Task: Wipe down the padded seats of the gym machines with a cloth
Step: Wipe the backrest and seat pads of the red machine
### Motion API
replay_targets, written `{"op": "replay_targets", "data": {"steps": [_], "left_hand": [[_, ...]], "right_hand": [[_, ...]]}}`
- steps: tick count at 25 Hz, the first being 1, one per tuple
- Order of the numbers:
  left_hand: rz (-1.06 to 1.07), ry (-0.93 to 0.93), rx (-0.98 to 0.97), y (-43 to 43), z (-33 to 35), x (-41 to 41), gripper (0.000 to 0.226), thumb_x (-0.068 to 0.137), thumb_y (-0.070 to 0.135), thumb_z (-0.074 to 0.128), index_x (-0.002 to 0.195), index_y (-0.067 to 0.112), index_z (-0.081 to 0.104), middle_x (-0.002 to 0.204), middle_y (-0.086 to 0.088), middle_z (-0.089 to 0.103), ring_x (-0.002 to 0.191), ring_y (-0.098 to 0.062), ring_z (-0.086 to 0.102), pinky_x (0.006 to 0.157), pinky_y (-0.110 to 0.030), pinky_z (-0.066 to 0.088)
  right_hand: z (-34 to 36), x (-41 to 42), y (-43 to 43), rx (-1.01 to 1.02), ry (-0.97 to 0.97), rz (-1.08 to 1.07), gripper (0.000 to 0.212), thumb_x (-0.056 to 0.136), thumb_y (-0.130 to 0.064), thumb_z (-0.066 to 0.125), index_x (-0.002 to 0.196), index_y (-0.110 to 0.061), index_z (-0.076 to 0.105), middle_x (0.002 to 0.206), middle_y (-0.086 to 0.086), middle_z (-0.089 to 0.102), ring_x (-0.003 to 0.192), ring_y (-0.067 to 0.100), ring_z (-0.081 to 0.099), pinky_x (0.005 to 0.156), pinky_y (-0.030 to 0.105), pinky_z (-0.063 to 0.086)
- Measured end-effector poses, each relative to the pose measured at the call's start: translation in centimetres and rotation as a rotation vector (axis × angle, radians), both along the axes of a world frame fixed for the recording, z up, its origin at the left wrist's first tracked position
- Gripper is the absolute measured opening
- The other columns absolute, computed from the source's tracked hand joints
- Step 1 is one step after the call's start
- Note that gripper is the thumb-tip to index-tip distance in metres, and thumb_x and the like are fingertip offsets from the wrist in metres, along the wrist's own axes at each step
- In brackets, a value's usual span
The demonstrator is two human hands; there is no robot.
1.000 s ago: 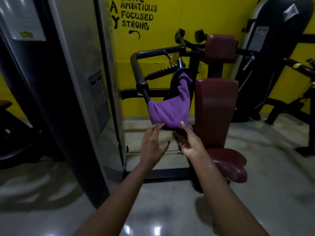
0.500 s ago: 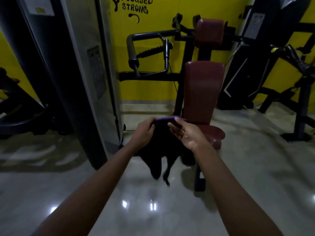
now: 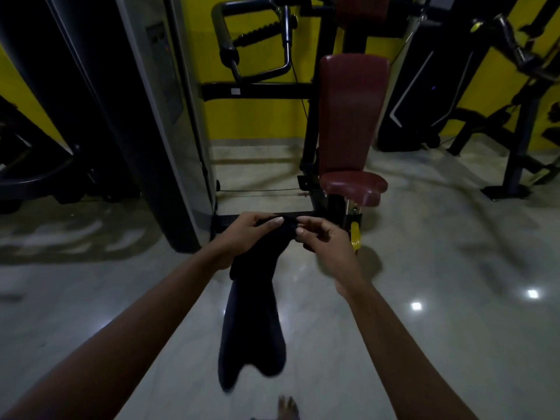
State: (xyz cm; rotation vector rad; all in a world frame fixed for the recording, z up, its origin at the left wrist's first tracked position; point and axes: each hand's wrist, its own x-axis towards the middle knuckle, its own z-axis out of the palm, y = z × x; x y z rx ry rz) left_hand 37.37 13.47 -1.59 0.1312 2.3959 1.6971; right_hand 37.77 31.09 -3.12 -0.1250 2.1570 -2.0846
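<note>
Head view: left hand (image 3: pixel 245 228) and right hand (image 3: pixel 324 237) both pinch the top of the dark cloth (image 3: pixel 251 313) hanging toward 6 o'clock, probably arranging it; next it must be carried to the maroon seat pad (image 3: pixel 353 183) at 1 o'clock.

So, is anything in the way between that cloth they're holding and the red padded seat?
Nothing visible is. The cloth hangs from the left hand and right hand, short of the maroon seat pad, with only open air between them. The yellow handle sits below the pad, off the path.
</note>
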Motion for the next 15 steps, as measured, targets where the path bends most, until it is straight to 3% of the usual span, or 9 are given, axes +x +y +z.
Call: {"op": "replay_targets", "data": {"steps": [3,6,10,12,15], "left_hand": [[-0.117,-0.04,-0.118,-0.6,0.7,3.6,0.02,0.094,0.032,0.049,0.104,0.024,0.065,0.097,-0.003,0.068,0.089,-0.016,0.066,0.078,-0.024,0.054],[-0.181,0.041,-0.169,-1.8,2.1,6.6,0.016,0.094,0.028,0.048,0.103,0.027,0.062,0.092,0.006,0.066,0.081,0.0,0.065,0.069,-0.015,0.052],[-0.259,0.171,-0.355,-3.3,2.6,8.5,0.029,0.095,0.018,0.05,0.122,0.028,0.052,0.11,0.006,0.062,0.097,-0.006,0.061,0.073,-0.015,0.052],[-0.272,0.238,-0.486,-3.1,1.7,9.1,0.04,0.095,0.008,0.048,0.131,0.025,0.043,0.114,0.0,0.058,0.101,-0.013,0.059,0.076,-0.019,0.053],[-0.375,0.342,-0.613,-1.8,0.1,8.6,0.035,0.093,-0.002,0.044,0.122,0.015,0.054,0.121,-0.006,0.057,0.11,-0.018,0.057,0.091,-0.025,0.049]], "right_hand": [[0.0,2.8,0.0,0.33,0.241,0.103,0.035,0.083,-0.02,0.069,0.114,-0.032,0.059,0.113,-0.009,0.049,0.092,0.004,0.056,0.075,0.012,0.048],[-0.4,4.2,0.7,0.725,0.388,0.288,0.035,0.083,-0.026,0.068,0.117,-0.018,0.062,0.109,-0.009,0.051,0.091,0.003,0.045,0.074,0.006,0.033],[-1.0,5.9,1.8,0.638,0.258,0.124,0.017,0.093,-0.016,0.055,0.106,-0.018,0.066,0.081,-0.012,0.059,0.069,-0.003,0.053,0.056,0.007,0.037],[-1.1,6.2,2.3,0.636,0.233,0.018,0.021,0.094,-0.016,0.052,0.109,-0.016,0.067,0.089,-0.003,0.063,0.076,0.006,0.055,0.055,0.004,0.039],[-1.2,5.9,3.8,0.575,0.178,-0.077,0.02,0.091,-0.017,0.058,0.107,-0.011,0.069,0.092,0.002,0.066,0.083,0.011,0.058,0.057,0.0,0.038]]}}
